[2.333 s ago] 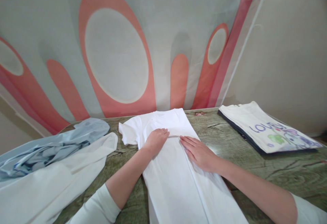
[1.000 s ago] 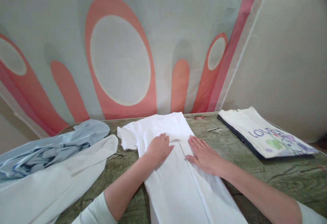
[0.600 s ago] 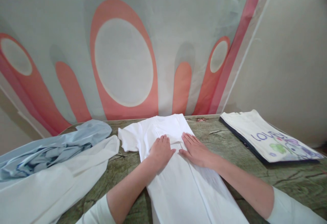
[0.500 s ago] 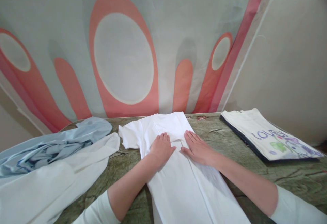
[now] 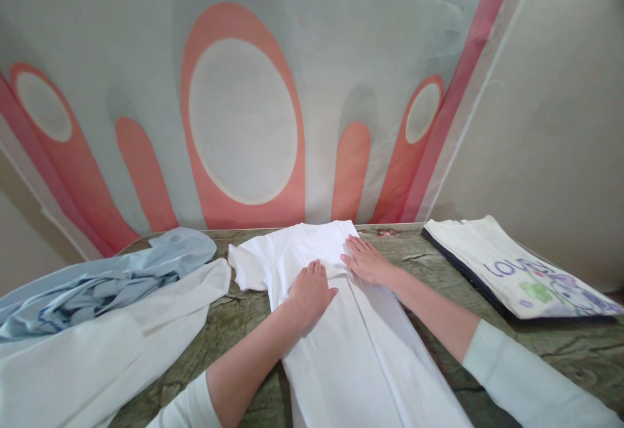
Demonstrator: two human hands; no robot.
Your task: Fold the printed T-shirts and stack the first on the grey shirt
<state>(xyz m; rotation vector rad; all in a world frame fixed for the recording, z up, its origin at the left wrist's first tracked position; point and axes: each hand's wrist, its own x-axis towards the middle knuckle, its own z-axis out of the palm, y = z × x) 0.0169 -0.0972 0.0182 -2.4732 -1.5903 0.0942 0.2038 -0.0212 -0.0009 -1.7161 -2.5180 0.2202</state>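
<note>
**Flat hands on a white shirt**

The shirt lies mid-table. The left hand and right hand rest on it, palms down, fingers out straight, not seeming to pinch. Maybe this makes the cloth smooth. A folded pile sits well apart, perhaps to stay neat. The shirt's near end is cut off. One sleeve is out of sight.

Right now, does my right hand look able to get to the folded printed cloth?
Probably yes: your right hand rests palm down on the white T-shirt, and I see nothing standing between it and the folded printed cloth farther right.
</note>
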